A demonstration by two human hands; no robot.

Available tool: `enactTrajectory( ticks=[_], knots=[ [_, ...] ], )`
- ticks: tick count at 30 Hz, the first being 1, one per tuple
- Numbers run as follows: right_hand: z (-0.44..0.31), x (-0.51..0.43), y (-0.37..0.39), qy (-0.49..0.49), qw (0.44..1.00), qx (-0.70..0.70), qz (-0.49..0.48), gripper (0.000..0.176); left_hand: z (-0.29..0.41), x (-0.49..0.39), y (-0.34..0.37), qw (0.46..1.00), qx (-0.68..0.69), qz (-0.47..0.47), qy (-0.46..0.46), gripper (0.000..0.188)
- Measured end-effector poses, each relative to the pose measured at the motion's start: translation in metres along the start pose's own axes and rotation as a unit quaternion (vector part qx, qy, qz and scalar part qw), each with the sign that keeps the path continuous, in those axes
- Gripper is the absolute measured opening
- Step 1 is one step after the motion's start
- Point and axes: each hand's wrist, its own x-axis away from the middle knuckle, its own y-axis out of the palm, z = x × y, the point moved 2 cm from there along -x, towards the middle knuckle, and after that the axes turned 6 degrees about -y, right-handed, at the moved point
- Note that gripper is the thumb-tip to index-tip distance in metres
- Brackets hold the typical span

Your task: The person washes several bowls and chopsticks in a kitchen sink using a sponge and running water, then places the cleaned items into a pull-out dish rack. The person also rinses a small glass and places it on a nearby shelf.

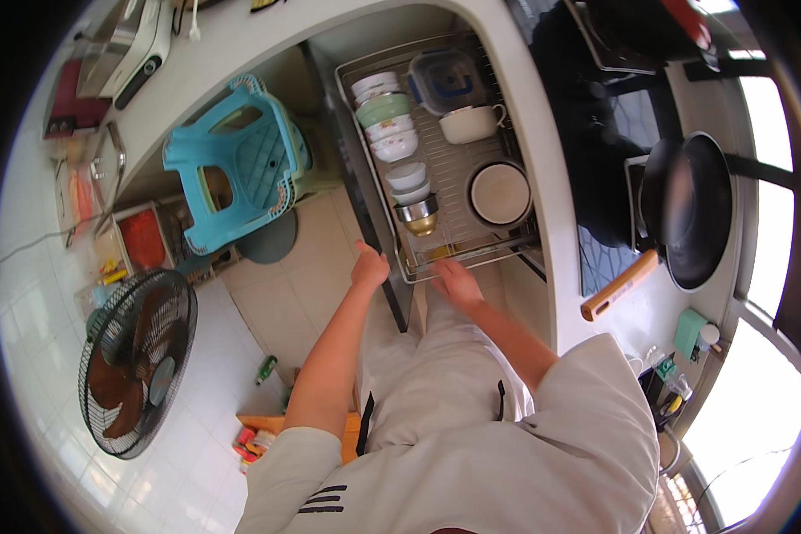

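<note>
A wire pull-out dish basket (434, 148) extends from under the counter, with a dark front panel (367, 200) along its left side. My left hand (371, 265) is at this panel's edge; its grip is unclear. My right hand (456, 283) is at the basket's near rim, its fingertips partly hidden. Stacked bowls (384, 113) line the basket's left side, with small white bowls (407, 180) and metal bowls (418, 215) nearer me. On the right are a lidded clear container (447, 80), a cream handled cup (468, 125) and a round cream-coloured dish (500, 193).
Turquoise plastic stools (240, 167) stand left of the basket, and a black fan (139, 364) is at lower left. A pale counter edge (541, 173) runs along the right. On the stove side sits a frying pan (701, 213) with a wooden handle reaching towards me.
</note>
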Motion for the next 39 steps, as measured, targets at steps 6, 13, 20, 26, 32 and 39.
enactTrajectory(
  ticks=[6, 13, 20, 26, 32, 39],
  knots=[
    [-0.073, 0.083, -0.130, 0.008, 0.995, 0.028, 0.093, 0.029, -0.078, -0.105, 0.036, 0.984, 0.044, 0.040, 0.170, 0.088],
    [-0.030, 0.261, -0.217, 0.383, 0.711, 0.315, 0.498, 0.052, -0.125, -0.097, -0.016, 0.979, 0.143, -0.135, 0.059, 0.054],
    [0.000, 0.420, -0.194, 0.544, 0.684, 0.317, 0.368, 0.025, -0.136, -0.010, -0.043, 0.993, -0.032, -0.105, -0.042, 0.052],
    [-0.024, 0.474, -0.238, 0.452, 0.622, 0.328, 0.549, 0.018, -0.120, -0.023, -0.044, 0.991, -0.008, -0.131, 0.014, 0.042],
    [-0.022, 0.622, -0.290, 0.052, 0.213, -0.259, 0.941, 0.042, -0.103, -0.033, -0.034, 0.994, 0.006, -0.091, 0.062, 0.028],
    [-0.087, 0.437, -0.295, 0.221, 0.594, -0.332, 0.699, 0.026, -0.161, -0.022, -0.018, 0.992, 0.041, -0.061, 0.106, 0.025]
  ],
)
